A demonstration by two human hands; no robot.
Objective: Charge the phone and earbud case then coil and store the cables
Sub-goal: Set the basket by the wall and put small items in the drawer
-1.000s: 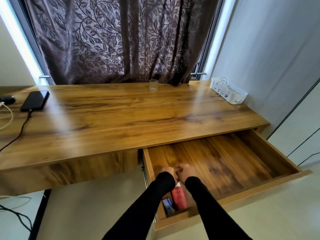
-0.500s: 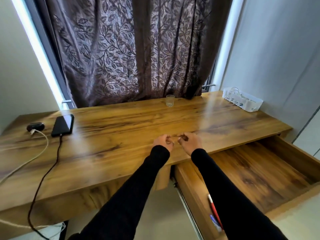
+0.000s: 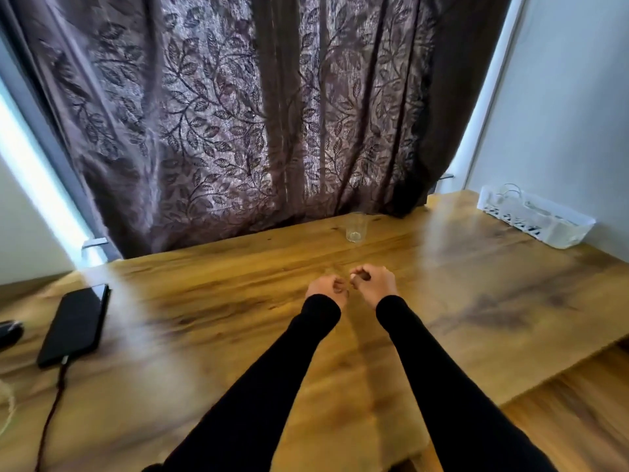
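The phone (image 3: 75, 323) is plugged in on the surface (image 3: 238, 301); whether anything is pinched in the curled fingers (image 3: 337, 287) cannot be told; cables remain to be coiled

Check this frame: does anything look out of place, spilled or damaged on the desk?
Nothing spilled or broken. The one loose end is the drawer at lower right, which stands open under the desk. The phone lies flat with its cable plugged in, and the glass stands upright.
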